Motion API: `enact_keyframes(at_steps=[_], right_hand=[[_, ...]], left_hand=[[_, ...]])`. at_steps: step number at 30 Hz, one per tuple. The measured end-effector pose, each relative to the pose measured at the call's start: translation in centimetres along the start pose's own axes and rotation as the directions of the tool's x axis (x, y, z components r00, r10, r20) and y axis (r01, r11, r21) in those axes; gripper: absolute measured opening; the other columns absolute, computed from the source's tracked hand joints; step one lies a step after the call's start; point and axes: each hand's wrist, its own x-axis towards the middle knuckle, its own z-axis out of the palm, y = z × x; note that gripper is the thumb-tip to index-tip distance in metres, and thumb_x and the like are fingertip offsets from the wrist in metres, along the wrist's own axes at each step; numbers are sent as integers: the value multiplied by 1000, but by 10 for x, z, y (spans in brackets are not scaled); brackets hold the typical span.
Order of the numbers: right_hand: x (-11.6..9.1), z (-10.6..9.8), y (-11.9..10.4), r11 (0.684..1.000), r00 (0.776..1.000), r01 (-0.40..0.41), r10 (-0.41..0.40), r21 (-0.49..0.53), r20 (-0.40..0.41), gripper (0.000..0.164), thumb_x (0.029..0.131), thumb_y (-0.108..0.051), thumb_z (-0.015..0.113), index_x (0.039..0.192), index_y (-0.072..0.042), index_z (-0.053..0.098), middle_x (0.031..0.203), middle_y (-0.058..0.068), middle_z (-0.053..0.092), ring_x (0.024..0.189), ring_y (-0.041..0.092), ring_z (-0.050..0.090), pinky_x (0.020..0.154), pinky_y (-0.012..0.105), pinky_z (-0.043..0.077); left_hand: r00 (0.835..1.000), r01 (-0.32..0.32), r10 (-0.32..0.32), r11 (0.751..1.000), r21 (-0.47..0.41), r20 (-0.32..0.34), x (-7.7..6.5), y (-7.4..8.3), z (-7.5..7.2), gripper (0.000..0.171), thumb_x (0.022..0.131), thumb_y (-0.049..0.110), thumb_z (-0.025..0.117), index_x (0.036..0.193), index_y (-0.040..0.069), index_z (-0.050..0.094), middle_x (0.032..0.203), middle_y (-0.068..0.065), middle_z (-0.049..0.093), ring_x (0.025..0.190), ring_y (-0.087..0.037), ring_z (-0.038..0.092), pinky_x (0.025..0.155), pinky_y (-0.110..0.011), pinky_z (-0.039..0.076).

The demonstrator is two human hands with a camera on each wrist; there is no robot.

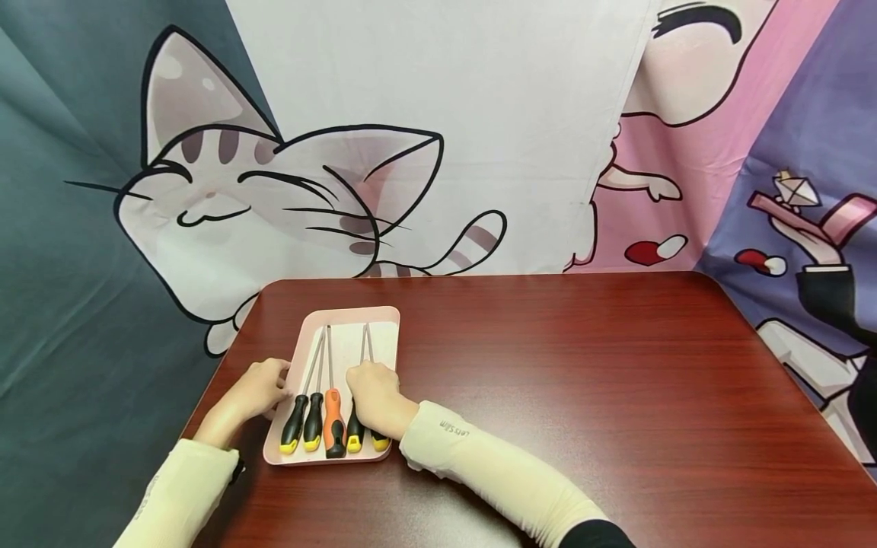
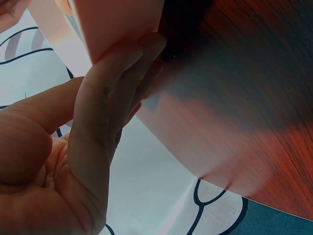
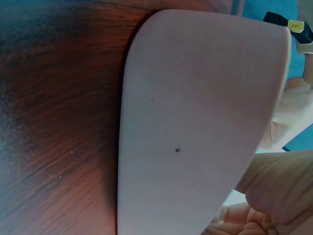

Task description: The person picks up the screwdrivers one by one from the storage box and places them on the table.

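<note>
A pink tray with a white floor (image 1: 346, 384) lies at the table's left side, holding several screwdrivers in a row. Two black-and-yellow screwdrivers (image 1: 293, 424) lie leftmost, and an orange-and-black screwdriver (image 1: 333, 422) is in the middle. On the right are two more with black-and-yellow handles (image 1: 354, 435), partly covered by my right hand (image 1: 375, 392), whose curled fingers grip a handle there; the fingertips are hidden in the head view. My left hand (image 1: 255, 393) touches the tray's left wall, its long fingers (image 2: 115, 68) extended along the outside in the left wrist view.
The reddish-brown wooden table (image 1: 548, 380) extends to the right of the tray. Its left edge runs close beside my left forearm. Behind the table hangs a cloth (image 1: 445, 99) printed with cartoon figures.
</note>
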Motion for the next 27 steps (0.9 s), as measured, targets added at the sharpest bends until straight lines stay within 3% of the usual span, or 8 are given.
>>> enact_keyframes(at_steps=[15,27], right_hand=[[-4,2,-3,998,1000,-6,5,-58,-17,9,85,-19,78,84,-16,70,78,-2,64,68,16,67,43,28,52],[-1,3,0,999,1000,1,-2,38,25,11,84,-16,77,79,-20,67,76,-1,65,68,15,65,42,31,50]], left_hand=[[1000,9,-9,1000,10,7,1,0,1,49,90,-11,61,131,-26,41,98,-35,65,82,-35,69,52,-37,59],[1000,8,-8,1000,29,-1,1,-2,1,49,90,-12,60,132,-27,40,100,-36,65,84,-36,69,52,-36,59]])
